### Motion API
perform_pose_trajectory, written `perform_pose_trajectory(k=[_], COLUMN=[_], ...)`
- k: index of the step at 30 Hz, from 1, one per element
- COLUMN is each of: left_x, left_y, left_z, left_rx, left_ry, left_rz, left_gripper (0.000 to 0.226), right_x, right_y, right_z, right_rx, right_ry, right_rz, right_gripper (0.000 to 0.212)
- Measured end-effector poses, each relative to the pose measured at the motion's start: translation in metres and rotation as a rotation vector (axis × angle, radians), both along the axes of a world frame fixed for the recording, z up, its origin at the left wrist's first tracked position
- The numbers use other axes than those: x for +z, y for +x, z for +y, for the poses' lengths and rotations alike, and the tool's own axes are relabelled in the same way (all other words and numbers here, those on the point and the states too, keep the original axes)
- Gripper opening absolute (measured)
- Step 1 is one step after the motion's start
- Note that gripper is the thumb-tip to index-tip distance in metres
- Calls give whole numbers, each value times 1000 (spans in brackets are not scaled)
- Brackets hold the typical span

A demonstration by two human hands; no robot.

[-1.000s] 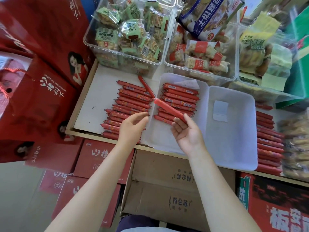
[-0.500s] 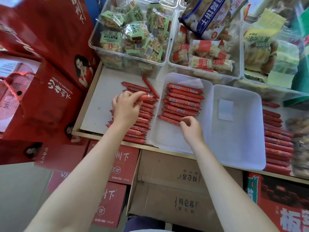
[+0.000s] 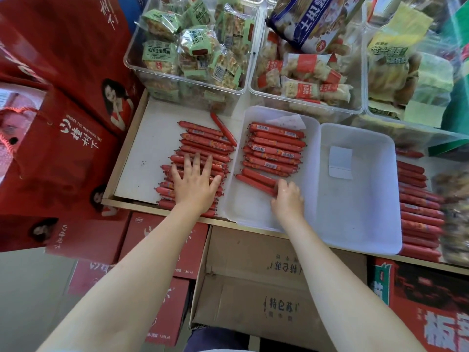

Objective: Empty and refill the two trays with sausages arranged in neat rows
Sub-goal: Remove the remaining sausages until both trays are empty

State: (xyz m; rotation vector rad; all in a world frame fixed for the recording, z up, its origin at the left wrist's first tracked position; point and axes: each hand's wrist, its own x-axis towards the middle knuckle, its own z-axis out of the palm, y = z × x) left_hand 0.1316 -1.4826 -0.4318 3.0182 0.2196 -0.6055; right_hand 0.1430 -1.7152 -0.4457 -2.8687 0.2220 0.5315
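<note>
Two white plastic trays stand side by side on the shelf. The left tray (image 3: 238, 212) holds a row of red sausages (image 3: 275, 149) in its far half. The right tray (image 3: 360, 224) holds only a white slip of paper. A loose pile of sausages (image 3: 203, 146) lies on the white shelf board left of the trays. My left hand (image 3: 194, 182) rests flat on that pile with fingers spread. My right hand (image 3: 288, 196) is in the left tray, fingers curled against the nearest sausage (image 3: 253, 180) of the row.
Another stack of red sausages (image 3: 418, 207) lies right of the trays. Clear bins of packaged snacks (image 3: 193, 54) line the back of the shelf. Red gift bags (image 3: 63, 138) stand to the left. An open cardboard box (image 3: 266, 288) and red cartons sit below the shelf edge.
My right hand laid the sausage it held into the left tray's row. My left hand moved onto the loose pile and now lies flat on it.
</note>
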Motion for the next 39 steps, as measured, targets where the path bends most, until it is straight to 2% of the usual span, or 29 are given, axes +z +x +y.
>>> perform_pose_trajectory(k=[3, 5, 9, 11, 13, 14, 16, 19, 23, 26, 29, 31, 33, 36, 38, 39], left_x=[3, 6, 20, 29, 43, 51, 66, 83, 91, 90, 93, 95, 93, 70, 49, 38], left_y=[0, 2, -5, -15, -25, -29, -33, -35, -37, -36, -30, -24, -14, 11, 25, 28], left_z=[-2, 0, -3, -9, -17, -22, -37, -60, -75, -80, -75, -66, -52, -26, -11, -5], left_rx=[0, 11, 144, 233, 337, 406, 579, 818, 939, 974, 990, 933, 761, 378, 180, 131], left_ry=[17, -30, -295, -442, -578, -653, -863, -1176, -1439, -1763, -1874, -1823, -1577, -923, -484, -340], left_rz=[24, 27, -120, -268, -409, -427, -338, -141, -5, -64, -163, -219, -319, -424, -353, -293], left_gripper=[69, 71, 62, 48, 33, 26, 16, 18, 24, 33, 26, 22, 25, 36, 40, 41], right_x=[-1, -2, -2, 9, 27, 38, 57, 77, 94, 99, 94, 86, 72, 47, 31, 25], right_y=[0, 3, 4, 0, -8, -12, -19, -25, -25, -27, -29, -26, -16, 5, 16, 20], right_z=[1, -1, -6, -7, -10, -11, -12, -7, 0, 9, 17, 17, 13, 4, -2, -4], right_rx=[15, 16, -43, -243, -547, -664, -765, -807, -820, -669, -557, -533, -522, -390, -232, -173], right_ry=[19, 93, 220, 470, 843, 1015, 1223, 1357, 1529, 1564, 1493, 1359, 1145, 753, 519, 408], right_rz=[-57, -46, 59, 77, 75, 75, 85, 73, 87, 172, 265, 259, 161, -70, -165, -172], right_gripper=[37, 27, 19, 18, 16, 14, 11, 13, 16, 16, 18, 21, 17, 13, 23, 28])
